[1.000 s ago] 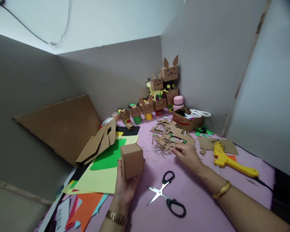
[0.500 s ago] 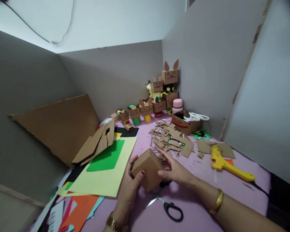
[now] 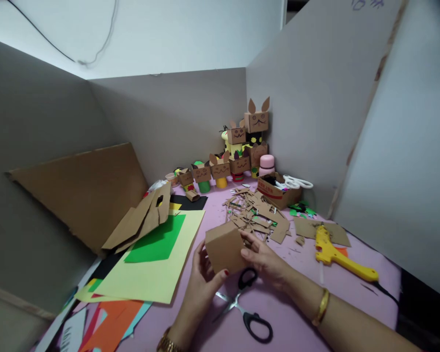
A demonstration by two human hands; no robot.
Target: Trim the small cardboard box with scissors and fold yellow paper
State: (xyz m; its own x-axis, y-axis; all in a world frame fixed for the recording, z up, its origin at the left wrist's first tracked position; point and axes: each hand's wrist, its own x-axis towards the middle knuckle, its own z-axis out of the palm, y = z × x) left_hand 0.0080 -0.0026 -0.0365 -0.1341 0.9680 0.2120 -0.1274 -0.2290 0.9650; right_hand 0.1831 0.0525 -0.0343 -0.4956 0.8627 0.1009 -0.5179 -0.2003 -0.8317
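Note:
A small plain cardboard box [image 3: 224,249] is held up over the pink tabletop between both hands. My left hand [image 3: 205,274] grips its left side and lower edge, the thumb lying near the bottom front corner. On the right side, my right hand [image 3: 262,256] has its thumb on the front face and fingers behind the edge. Black-handled scissors [image 3: 236,304] lie spread apart on the table just below the box. Beyond it is a heap of cardboard scraps [image 3: 256,215]. The fingertips behind the box are hidden.
Coloured paper sheets [image 3: 176,274] and folded cardboard [image 3: 143,215] lie at left. A yellow glue gun [image 3: 337,256] rests at right on a cardboard piece. Cardboard animal figures [image 3: 220,169], a pink jar [image 3: 267,165] and a carton [image 3: 278,195] holding white scissors [image 3: 295,182] stand at the back.
Both hands have turned the box so that one broad face now points toward me. More of the scissors shows beneath it. The view has shifted slightly.

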